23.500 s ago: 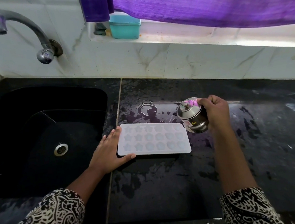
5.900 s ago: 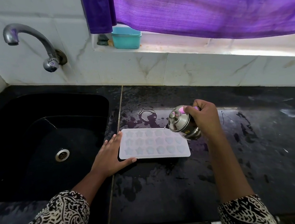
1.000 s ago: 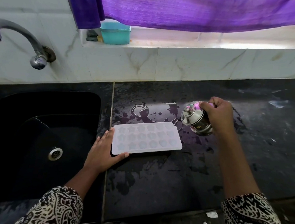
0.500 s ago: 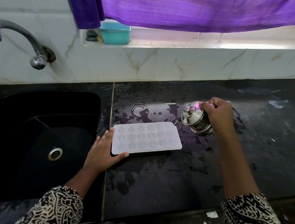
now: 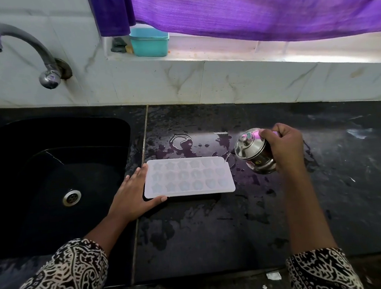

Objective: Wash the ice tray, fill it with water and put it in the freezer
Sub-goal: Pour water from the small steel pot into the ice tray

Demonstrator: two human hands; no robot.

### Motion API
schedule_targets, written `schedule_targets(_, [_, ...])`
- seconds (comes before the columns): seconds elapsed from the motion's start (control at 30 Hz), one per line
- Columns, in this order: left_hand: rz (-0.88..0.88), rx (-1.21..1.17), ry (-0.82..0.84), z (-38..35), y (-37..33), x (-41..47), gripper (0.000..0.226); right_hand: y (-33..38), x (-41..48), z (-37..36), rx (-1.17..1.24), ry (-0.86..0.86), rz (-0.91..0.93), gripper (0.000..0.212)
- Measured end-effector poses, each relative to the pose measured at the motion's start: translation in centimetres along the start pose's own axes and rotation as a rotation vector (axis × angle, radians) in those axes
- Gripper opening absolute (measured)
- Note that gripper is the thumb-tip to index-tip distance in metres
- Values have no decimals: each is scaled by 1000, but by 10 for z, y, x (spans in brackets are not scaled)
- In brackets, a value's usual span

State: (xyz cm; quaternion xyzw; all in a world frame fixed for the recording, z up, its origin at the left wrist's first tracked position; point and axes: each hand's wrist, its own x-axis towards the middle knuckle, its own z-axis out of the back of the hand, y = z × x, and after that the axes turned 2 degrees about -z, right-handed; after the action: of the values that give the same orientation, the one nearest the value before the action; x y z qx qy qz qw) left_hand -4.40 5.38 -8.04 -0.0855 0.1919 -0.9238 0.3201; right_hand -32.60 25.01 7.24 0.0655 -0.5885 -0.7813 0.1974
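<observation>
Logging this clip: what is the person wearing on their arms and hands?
Both arms wear loose sleeves in a black-and-white swirling print. The left sleeve and the right sleeve end partway along the forearm, leaving the rest uncovered. The left hand and right hand are bare: no gloves, rings, bangles or watch show.

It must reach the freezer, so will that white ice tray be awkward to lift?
Probably floppy: the ice tray looks thin and translucent, like silicone, so it may sag. Likely slippery, since the counter around it is wet. Its shallow cells could spill easily.
</observation>
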Motion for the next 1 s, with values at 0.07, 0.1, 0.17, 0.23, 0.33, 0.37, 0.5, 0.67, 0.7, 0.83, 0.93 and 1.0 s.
schedule_targets(0.07, [0,-1,0,0,0,0,127,1,0,0,2,-2,-7,34])
schedule_targets(0.1, [0,-2,1,0,0,0,127,1,0,0,4,-5,-8,33])
schedule_targets(0.17, [1,-3,0,0,-1,0,127,1,-1,0,17,-8,-7,33])
schedule_targets(0.23, [3,-6,-2,0,-1,0,126,1,-1,1,59,-11,-36,33])
schedule_targets(0.33, [2,-2,0,0,0,0,124,-1,0,1,216,-29,-121,34])
schedule_targets(0.37, [2,-1,0,0,0,0,123,-2,0,1,273,-40,-154,33])
schedule_targets(0.5, [1,-7,2,-1,1,1,124,-1,-4,-4,431,-49,-254,28])
schedule_targets(0.67, [1,-12,5,0,0,-1,125,4,-18,-26,447,4,-275,26])
schedule_targets(0.7, [0,-9,9,0,0,0,125,4,-20,-31,448,20,-275,28])
schedule_targets(0.83, [-2,-4,16,-1,1,1,125,6,-31,-50,450,84,-262,32])
schedule_targets(0.93, [-8,-15,11,0,2,1,123,9,-40,-66,425,134,-238,34])
schedule_targets(1.0, [-11,-19,7,1,1,0,124,12,-46,-76,406,164,-213,36])
